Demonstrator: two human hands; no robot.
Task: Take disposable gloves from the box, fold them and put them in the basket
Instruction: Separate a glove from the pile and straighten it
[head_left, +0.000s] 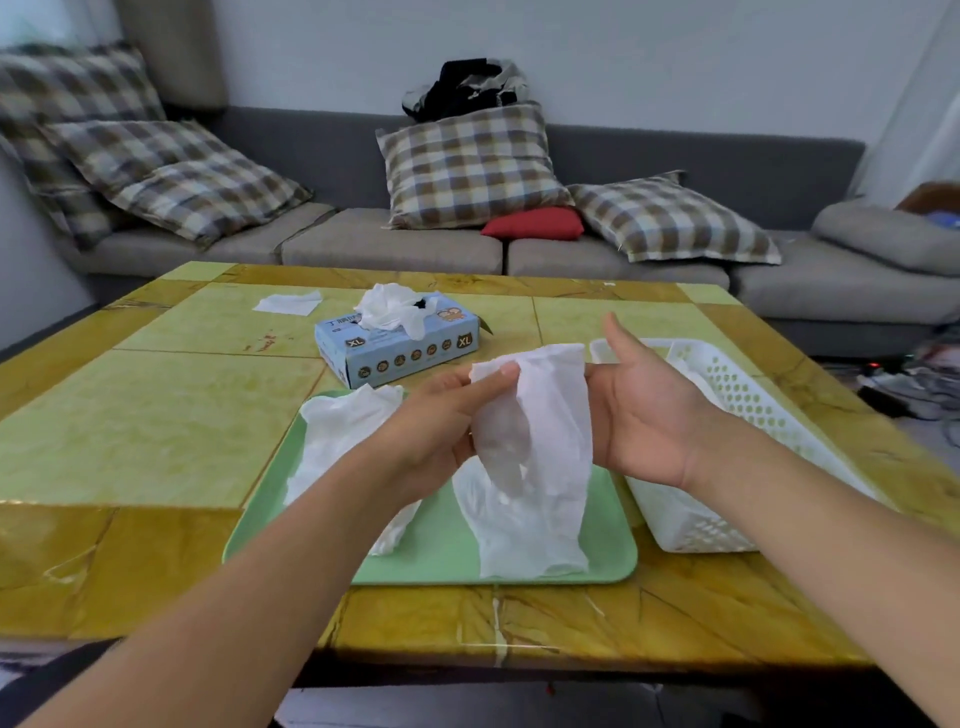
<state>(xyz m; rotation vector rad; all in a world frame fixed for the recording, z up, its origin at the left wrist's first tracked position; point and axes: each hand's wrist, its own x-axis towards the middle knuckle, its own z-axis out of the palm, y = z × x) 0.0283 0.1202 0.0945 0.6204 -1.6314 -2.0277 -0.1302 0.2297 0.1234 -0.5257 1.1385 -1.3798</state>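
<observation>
Nearest the camera, two bare forearms reach over the yellow-green table (156, 415) toward a mint-green tray (441, 545), the landmark for everything else. On the tray's left half lies a crumpled white glove (337, 441), probably waiting its turn. Above the tray's middle, the left hand (441, 415) pinches the top edge of a translucent disposable glove (535, 441) with thumb and fingers, so it hangs free. The right hand (649, 410) holds the same glove's other edge, palm open toward the camera and thumb up, apparently to spread it flat for a fold. Behind the tray sits the blue XL glove box (400, 348), gloves spilling from its slot. Just right of the tray stands the white perforated basket (737, 395), near for the drop.
</observation>
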